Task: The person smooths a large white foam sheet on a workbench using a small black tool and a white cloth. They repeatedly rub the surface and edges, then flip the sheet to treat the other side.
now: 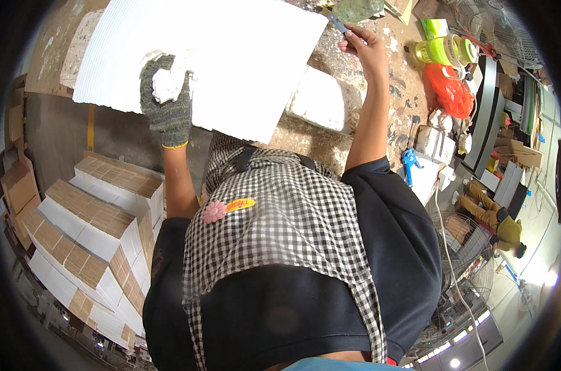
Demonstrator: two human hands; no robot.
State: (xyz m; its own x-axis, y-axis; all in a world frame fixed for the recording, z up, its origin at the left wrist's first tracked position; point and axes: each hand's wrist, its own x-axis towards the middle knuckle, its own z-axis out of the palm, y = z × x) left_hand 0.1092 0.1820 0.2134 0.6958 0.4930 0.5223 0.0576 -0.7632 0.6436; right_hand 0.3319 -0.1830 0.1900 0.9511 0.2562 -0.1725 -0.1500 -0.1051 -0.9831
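Observation:
A stack of thin white sheets (249,68) lies on the worn worktable, its ridged edges showing at the left. My left hand (166,114), in a dark grey knitted glove with a yellow cuff, rests on the top sheet. It is closed round a crumpled white cloth (167,85). My bare right hand (365,48) is beyond the sheets' right edge, above the stained tabletop. Between its thumb and fingers it pinches a narrow, flat blue-grey tool (338,23), which looks like a small scraper; its far tip is hard to make out.
A white block-like bundle (320,102) sits beside the sheets. Along the table's right lie a yellow-green tape roll (456,51), a red plastic bag (450,91) and a blue clamp-like tool (410,162). Stacked white-and-brown boards (101,210) stand at lower left. Another person (497,216) is far right.

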